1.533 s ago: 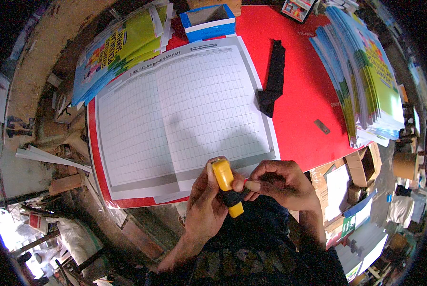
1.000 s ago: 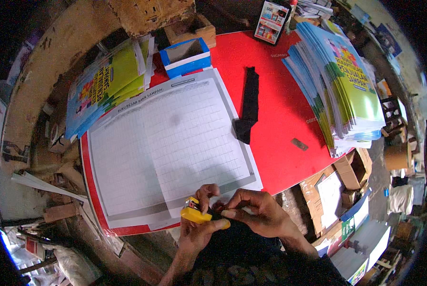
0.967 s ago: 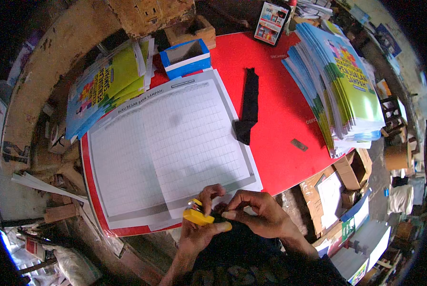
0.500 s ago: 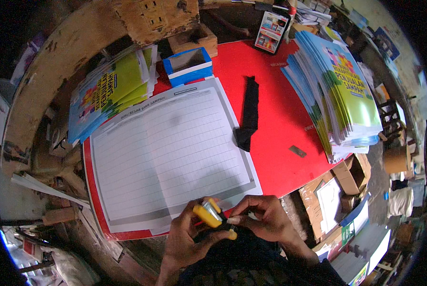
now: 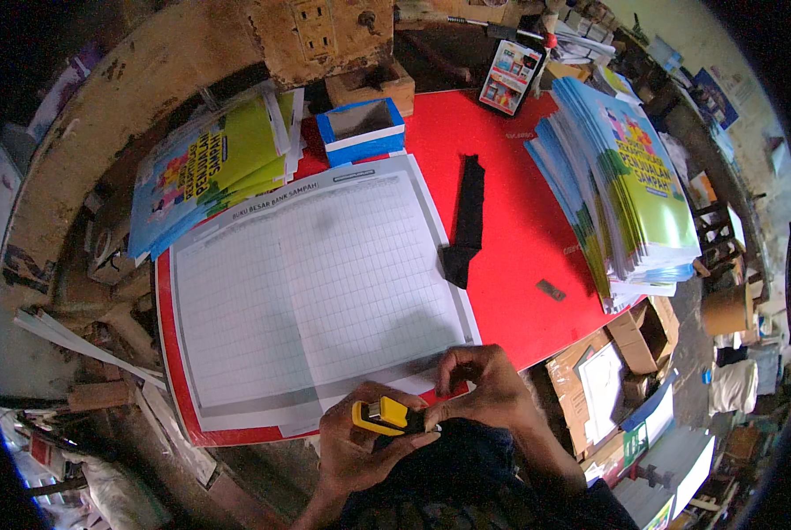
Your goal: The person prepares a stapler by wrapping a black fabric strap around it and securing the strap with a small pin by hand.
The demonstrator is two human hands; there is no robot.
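Observation:
Near the front edge of the red table point(image 5: 523, 221), my left hand point(image 5: 347, 442) is closed around a yellow and black stapler point(image 5: 386, 415). My right hand point(image 5: 492, 397) is at the stapler's black end, thumb against it and fingers curled. Whatever small thing those fingers may pinch is hidden. Just beyond both hands lies a large white sheet printed with a ruled grid point(image 5: 325, 283), covering the table's left half. A strip of black cloth or tape point(image 5: 469, 212) rests along the sheet's right edge.
Colourful booklets form a pile at the far left point(image 5: 205, 181) and a taller stack on the right point(image 5: 638, 177). At the back are a blue-and-white open box point(image 5: 362, 132) and a dark-framed panel point(image 5: 508, 78). A small brown piece point(image 5: 551, 290) lies on the red surface. Cardboard point(image 5: 581, 380) sits beside the table.
The stapler has turned in my left hand from tilted to nearly level. My right hand has shifted slightly, its index finger now more raised and curled. The view has shifted a little.

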